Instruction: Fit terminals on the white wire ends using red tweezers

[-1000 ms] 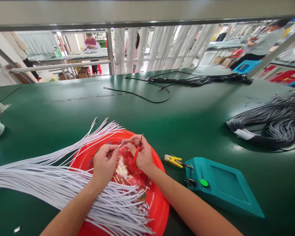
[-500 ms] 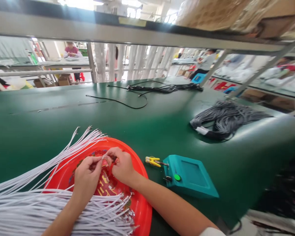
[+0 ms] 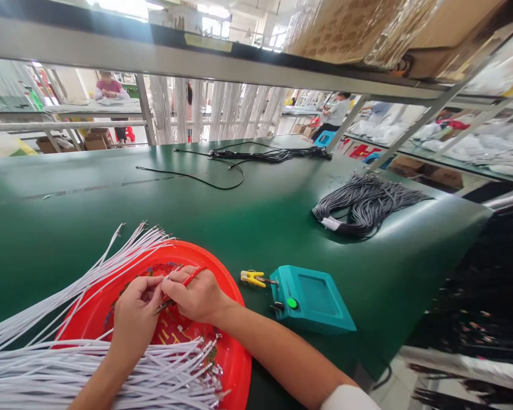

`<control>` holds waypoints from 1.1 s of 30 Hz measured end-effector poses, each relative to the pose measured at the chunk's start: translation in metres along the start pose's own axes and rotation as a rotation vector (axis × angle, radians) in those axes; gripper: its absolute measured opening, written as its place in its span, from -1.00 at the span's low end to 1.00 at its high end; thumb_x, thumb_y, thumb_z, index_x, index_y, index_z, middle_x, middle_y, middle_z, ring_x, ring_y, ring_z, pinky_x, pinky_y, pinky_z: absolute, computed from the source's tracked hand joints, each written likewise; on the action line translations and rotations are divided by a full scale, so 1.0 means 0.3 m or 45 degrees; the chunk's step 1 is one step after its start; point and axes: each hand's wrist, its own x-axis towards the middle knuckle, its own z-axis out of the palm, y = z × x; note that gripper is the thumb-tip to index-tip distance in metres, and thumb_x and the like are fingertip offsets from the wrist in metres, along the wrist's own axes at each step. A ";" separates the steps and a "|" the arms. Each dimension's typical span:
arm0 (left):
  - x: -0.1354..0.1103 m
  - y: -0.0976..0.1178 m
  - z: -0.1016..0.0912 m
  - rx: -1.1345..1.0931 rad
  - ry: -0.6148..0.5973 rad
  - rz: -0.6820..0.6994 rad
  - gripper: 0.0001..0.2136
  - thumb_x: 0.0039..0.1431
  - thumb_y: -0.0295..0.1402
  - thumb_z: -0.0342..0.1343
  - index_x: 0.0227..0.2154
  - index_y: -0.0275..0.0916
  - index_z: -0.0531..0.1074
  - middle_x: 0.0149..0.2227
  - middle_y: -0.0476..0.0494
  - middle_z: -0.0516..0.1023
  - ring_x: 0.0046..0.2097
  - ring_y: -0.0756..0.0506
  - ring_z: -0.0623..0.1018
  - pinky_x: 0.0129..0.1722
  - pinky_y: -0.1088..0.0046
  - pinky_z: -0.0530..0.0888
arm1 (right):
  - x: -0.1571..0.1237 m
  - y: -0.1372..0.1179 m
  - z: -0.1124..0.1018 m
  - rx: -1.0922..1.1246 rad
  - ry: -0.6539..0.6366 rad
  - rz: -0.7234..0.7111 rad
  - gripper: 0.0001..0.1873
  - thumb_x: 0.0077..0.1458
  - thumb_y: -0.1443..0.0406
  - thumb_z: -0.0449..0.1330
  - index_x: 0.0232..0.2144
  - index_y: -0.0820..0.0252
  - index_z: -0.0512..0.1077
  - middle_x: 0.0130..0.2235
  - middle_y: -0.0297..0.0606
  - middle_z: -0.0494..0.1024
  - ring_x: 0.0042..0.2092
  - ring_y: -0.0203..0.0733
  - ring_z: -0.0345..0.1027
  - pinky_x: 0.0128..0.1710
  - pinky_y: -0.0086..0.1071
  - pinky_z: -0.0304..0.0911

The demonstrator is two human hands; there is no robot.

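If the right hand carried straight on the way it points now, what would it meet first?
Probably the left hand: the right hand, holding a red-handled tool, points leftward at the left fingertips pinching a white wire over the red tray. Depth between them is unclear.

Head-worn view, forward and down, close over left hand and right hand, green table beyond

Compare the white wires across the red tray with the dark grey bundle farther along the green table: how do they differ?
The white wires are pale, fanned out loosely, nearly straight; the grey bundle is dark and coiled in loops. The white wires lie partly on the red tray, one pinched in the left hand beside the right hand holding a red tool; the grey bundle lies untouched on the green table. Both are many thin cables.
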 end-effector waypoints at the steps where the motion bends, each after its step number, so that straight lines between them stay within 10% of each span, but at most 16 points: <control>1: -0.001 0.001 0.001 0.011 0.008 -0.001 -0.68 -0.08 -0.10 0.08 -0.41 -0.28 0.46 -0.42 -0.16 0.56 -0.41 -0.11 0.53 -0.40 0.39 0.47 | -0.002 0.002 0.002 0.013 0.008 0.005 -0.81 0.04 0.40 -0.05 -0.45 0.11 0.34 -0.54 -0.36 0.39 -0.47 -0.28 0.24 -0.46 -0.46 0.15; 7: 0.001 0.007 0.000 0.029 0.119 0.009 -0.72 -0.02 -0.15 0.08 -0.38 -0.29 0.45 -0.43 -0.14 0.55 -0.42 -0.08 0.52 -0.41 0.43 0.45 | -0.028 0.003 0.023 0.431 -0.009 0.070 -0.66 -0.19 0.38 0.05 -0.25 0.11 0.34 -0.47 -0.31 0.46 -0.43 -0.21 0.33 -0.42 -0.40 0.22; 15: -0.008 0.008 0.012 0.044 0.139 0.061 -0.79 0.06 -0.23 0.05 -0.38 -0.28 0.44 -0.44 -0.10 0.50 -0.44 -0.03 0.48 -0.44 0.47 0.41 | 0.005 0.035 0.033 1.312 0.338 1.043 -0.83 0.04 0.27 0.10 -0.29 0.09 0.19 -0.45 -0.35 0.49 -0.39 -0.24 0.39 -0.33 -0.36 0.29; 23: -0.018 0.026 0.012 0.249 0.114 0.293 -0.88 0.10 -0.37 0.01 -0.41 -0.25 0.44 -0.43 -0.06 0.46 -0.40 -0.01 0.45 -0.39 0.49 0.38 | 0.013 0.021 0.006 1.549 0.189 0.964 -0.73 -0.06 0.28 0.22 -0.30 0.13 0.22 -0.38 -0.32 0.48 -0.32 -0.25 0.37 -0.28 -0.37 0.28; 33: -0.025 -0.001 0.015 0.742 -0.038 0.560 -0.79 0.17 -0.47 -0.13 -0.34 -0.24 0.43 -0.35 -0.12 0.47 -0.32 -0.06 0.49 -0.35 0.47 0.39 | 0.008 0.033 -0.017 0.765 -0.142 0.639 -0.85 -0.09 0.46 0.06 -0.41 0.17 0.32 -0.47 -0.38 0.42 -0.46 -0.32 0.22 -0.41 -0.42 0.13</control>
